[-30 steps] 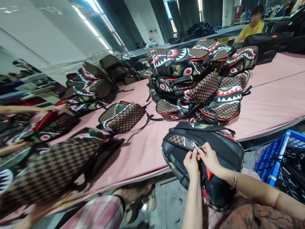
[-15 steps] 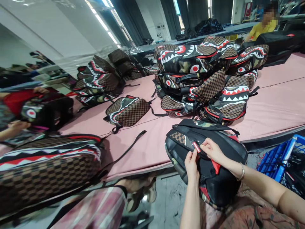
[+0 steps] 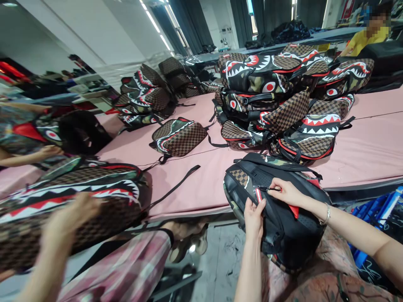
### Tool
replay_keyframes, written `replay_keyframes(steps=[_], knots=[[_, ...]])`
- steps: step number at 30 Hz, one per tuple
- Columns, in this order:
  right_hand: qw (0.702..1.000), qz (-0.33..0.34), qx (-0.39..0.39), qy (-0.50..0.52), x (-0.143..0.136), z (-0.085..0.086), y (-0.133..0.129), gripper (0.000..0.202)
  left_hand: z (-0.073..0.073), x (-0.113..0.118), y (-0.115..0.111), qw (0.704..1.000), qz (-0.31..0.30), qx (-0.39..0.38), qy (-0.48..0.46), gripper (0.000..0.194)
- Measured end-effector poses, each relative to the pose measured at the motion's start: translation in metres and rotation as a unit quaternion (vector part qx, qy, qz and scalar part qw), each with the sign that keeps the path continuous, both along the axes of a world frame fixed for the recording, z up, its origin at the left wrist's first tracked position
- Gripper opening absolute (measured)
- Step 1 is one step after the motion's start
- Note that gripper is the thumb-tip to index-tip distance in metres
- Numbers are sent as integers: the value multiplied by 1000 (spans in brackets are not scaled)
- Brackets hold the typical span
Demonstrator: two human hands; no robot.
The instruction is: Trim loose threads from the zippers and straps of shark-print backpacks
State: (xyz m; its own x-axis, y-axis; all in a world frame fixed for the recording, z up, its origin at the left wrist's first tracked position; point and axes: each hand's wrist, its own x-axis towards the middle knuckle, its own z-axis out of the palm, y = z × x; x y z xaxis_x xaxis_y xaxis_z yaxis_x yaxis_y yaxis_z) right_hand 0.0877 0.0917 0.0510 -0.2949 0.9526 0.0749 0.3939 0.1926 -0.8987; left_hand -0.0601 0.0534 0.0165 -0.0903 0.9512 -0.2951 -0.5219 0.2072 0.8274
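A black backpack (image 3: 296, 247) leans on my lap and the table edge, its back panel and shoulder straps facing up. My left hand (image 3: 254, 216) is closed on a shoulder strap, thumb and fingers beside a small red-and-white label (image 3: 258, 195). My right hand (image 3: 287, 193) is closed around small dark thread snips (image 3: 267, 189), whose tips lie at the upper end of the label. A red flap of fabric (image 3: 294, 211) sticks out below my right wrist.
Shark-mouth checkered backpacks (image 3: 261, 75) are piled on the pink table (image 3: 185, 184). One small checkered bag (image 3: 182, 136) lies alone. At left, another person's blurred hand (image 3: 74, 214) passes over a large backpack (image 3: 122, 209). A blue crate (image 3: 374, 218) stands at right.
The snips now show in my right hand, at the label; my left hand stays on the strap. A neighbour's arm has entered at lower left. The view has shifted slightly left.
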Motion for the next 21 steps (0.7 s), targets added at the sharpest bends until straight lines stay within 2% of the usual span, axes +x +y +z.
replay_keyframes(steps=[7,10,12,16,21], knots=[[988,149,-37,35,1,0,27,16,4,-29,-15,999,-34,-10,16,48],[981,192,-22,29,-1,1,35,17,9,-40,-18,999,-41,-12,33,48],[978,209,-9,18,-5,1,39,18,11,-45,-20,998,-59,-10,31,48],[970,242,-34,18,-14,1,44,22,13,-52,-21,997,-72,-4,27,46],[973,227,-12,48,-23,-3,44,21,10,-54,-22,998,-56,-11,30,47]])
